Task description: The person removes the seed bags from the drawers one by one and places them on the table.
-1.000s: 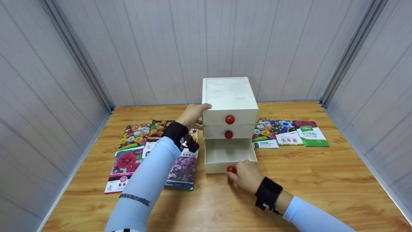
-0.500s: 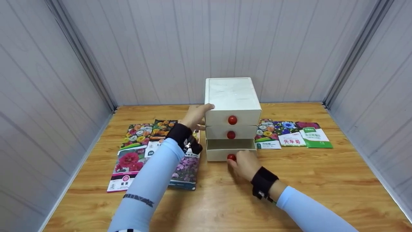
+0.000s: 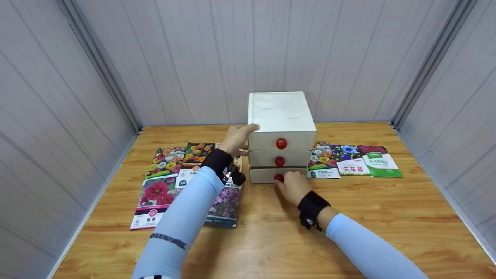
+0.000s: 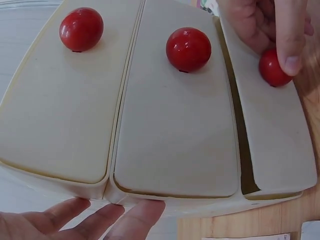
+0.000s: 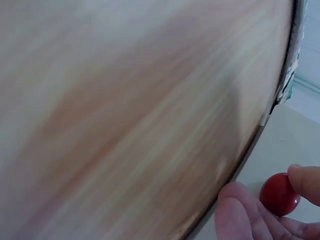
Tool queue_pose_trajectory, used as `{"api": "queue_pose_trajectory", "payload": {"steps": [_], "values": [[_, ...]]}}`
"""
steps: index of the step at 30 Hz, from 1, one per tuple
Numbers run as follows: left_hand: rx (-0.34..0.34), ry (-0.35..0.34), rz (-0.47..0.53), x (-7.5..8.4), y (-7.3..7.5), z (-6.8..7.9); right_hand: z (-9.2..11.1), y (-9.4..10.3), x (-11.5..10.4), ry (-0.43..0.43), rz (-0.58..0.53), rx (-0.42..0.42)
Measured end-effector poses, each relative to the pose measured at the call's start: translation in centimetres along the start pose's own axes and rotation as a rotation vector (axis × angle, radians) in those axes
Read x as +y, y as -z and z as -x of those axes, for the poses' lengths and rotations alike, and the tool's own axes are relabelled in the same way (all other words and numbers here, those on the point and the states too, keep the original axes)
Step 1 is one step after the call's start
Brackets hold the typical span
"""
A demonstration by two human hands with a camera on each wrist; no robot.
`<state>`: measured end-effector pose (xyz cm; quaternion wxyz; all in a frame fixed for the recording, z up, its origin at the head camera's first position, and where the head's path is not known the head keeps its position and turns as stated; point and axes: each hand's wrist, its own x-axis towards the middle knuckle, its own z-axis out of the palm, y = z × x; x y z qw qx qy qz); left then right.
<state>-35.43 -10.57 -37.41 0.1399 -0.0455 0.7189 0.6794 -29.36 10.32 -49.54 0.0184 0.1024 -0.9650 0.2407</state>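
A white cabinet [image 3: 283, 112] of three stacked drawers, each with a round red knob, stands by the back wall. My left hand [image 3: 236, 139] rests against its left side, thumb at the top front edge. In the left wrist view the fingers [image 4: 137, 217] lie fairly straight along the side wall. My right hand [image 3: 295, 188] pinches the red knob [image 3: 279, 177] of the bottom drawer [image 3: 263, 175] between thumb and fingers. That drawer juts out slightly, with a narrow dark gap [image 4: 240, 125] above its front. The upper two drawers are pushed in.
Several flower seed packets lie left of the cabinet, among them a pink-flower packet [image 3: 155, 197] and a purple-flower packet [image 3: 224, 205], partly under my left arm. On the right a blue-flower packet [image 3: 350, 161] and a green-white packet [image 3: 379, 161] lie on the wooden table [image 3: 387, 217].
My right hand has pushed the bottom drawer inward by its knob, from well open to nearly closed. The left hand has stayed at the cabinet's side.
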Motion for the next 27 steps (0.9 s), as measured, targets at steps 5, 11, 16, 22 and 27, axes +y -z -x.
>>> {"api": "queue_pose_trajectory", "payload": {"steps": [5,11,16,22,27], "values": [[0.000,0.006,-0.020,-0.1,0.0,0.1,-0.4,-0.2,0.3,-0.006,-0.005,0.010],[-0.020,0.006,-0.031,-0.1,0.1,0.2,-0.6,-0.2,0.3,-0.015,-0.021,0.005],[-0.024,-0.001,-0.033,-0.1,0.3,0.2,-0.9,-0.4,0.3,-0.022,-0.037,-0.001],[-0.004,-0.046,-0.056,-0.9,0.4,0.1,-0.9,-0.2,0.7,-0.060,-0.127,-0.006],[0.025,-0.137,-0.113,-2.0,0.4,-0.1,-0.5,0.5,1.2,-0.047,-0.194,-0.002]]}}
